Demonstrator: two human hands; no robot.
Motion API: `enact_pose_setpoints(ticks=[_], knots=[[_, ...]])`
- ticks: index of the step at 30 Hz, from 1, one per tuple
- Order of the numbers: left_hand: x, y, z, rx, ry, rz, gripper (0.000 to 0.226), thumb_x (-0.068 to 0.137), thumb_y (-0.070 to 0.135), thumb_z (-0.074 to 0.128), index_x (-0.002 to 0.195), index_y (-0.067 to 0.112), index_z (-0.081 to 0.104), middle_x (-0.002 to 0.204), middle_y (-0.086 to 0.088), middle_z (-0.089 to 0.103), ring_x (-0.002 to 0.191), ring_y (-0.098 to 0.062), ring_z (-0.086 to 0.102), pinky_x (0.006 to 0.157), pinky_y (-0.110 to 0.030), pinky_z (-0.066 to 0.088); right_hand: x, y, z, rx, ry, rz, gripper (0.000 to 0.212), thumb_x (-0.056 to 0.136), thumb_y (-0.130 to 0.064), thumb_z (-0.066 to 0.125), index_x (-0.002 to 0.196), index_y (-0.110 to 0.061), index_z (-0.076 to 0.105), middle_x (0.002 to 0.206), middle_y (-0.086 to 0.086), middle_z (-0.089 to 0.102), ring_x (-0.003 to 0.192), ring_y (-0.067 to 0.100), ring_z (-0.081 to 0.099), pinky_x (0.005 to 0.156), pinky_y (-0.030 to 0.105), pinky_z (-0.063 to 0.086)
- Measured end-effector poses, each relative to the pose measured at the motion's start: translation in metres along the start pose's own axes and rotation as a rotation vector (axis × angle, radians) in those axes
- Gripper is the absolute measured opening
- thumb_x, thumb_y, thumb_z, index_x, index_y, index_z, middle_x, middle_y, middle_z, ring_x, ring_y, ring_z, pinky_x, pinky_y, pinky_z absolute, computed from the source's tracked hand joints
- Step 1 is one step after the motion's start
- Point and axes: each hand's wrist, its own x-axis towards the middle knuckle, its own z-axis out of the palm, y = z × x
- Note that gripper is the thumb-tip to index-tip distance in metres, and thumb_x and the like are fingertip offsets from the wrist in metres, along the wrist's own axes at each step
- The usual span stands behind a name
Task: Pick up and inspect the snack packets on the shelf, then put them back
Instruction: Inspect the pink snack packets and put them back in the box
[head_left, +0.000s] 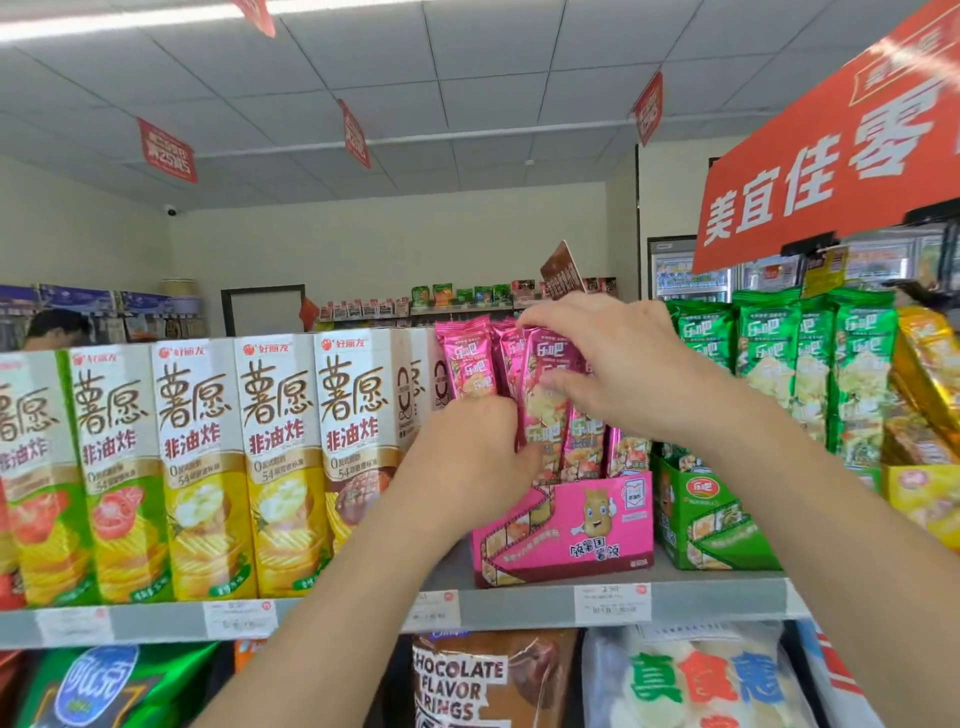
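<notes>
Pink packet (545, 395), one, pinched by left hand (467, 457) and right hand (613, 358), one pink box (566, 525) below

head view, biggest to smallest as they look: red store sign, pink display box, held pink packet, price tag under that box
1. red store sign, cropped
2. pink display box
3. held pink packet, partly hidden
4. price tag
</notes>
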Motion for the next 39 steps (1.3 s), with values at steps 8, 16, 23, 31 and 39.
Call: enact_pose_setpoints(ticks=[8,16,23,31,39], knots=[[0.006,-0.006,-0.041,-0.121,0.129,0.035,0.039,0.083,0.011,0.056,0.117,0.028,0.064,0.104,0.010,0.069,0.095,-0.012,0.063,0.082,-0.028,0.052,-0.030,-0.011,0.004,0.099,0.286,-0.061,0.044,0.092,-0.043,0.052,0.133,-0.030,0.053,0.128,-0.011,0.060,0.132,0.007,0.039,0.101,0.033,0.020],[0.042,-0.019,-0.060,0.622,0.116,0.034,0.026,0.097,0.038,0.039,0.095,0.018,0.056,0.091,0.003,0.062,0.095,-0.022,0.052,0.089,-0.041,0.038,-0.039,-0.010,0.004,0.070,0.258,-0.020,0.044,0.094,-0.043,0.054,0.135,-0.029,0.050,0.134,-0.011,0.053,0.134,0.008,0.033,0.098,0.032,0.017],[0.054,-0.032,-0.057,0.638,0.110,0.156,0.057,0.077,0.069,0.060,0.104,0.021,0.051,0.090,0.006,0.061,0.093,-0.022,0.057,0.093,-0.041,0.037,-0.025,-0.016,-0.003,0.002,0.189,0.004,0.052,0.096,-0.051,0.043,0.145,-0.033,0.036,0.141,-0.014,0.045,0.135,0.007,0.032,0.103,0.040,0.020],[0.049,-0.024,-0.059,0.406,0.148,0.240,0.056,0.077,0.051,0.073,0.112,0.021,0.042,0.083,0.002,0.063,0.073,-0.021,0.058,0.065,-0.037,0.046,-0.055,-0.026,0.015,0.144,0.414,0.067,0.037,0.093,-0.040,0.053,0.125,-0.022,0.053,0.112,-0.002,0.049,0.105,0.017,0.046,0.085,0.036,0.042],[0.030,-0.012,-0.104,-0.208,0.707,0.221,0.045,0.083,0.017,0.062,0.125,0.019,0.047,0.113,0.001,0.048,0.090,-0.002,0.043,0.081,-0.013,0.040,-0.076,-0.028,0.036,0.270,0.373,0.132,0.041,0.093,-0.040,0.051,0.133,-0.029,0.051,0.114,-0.010,0.041,0.106,0.006,0.042,0.088,0.023,0.038]])
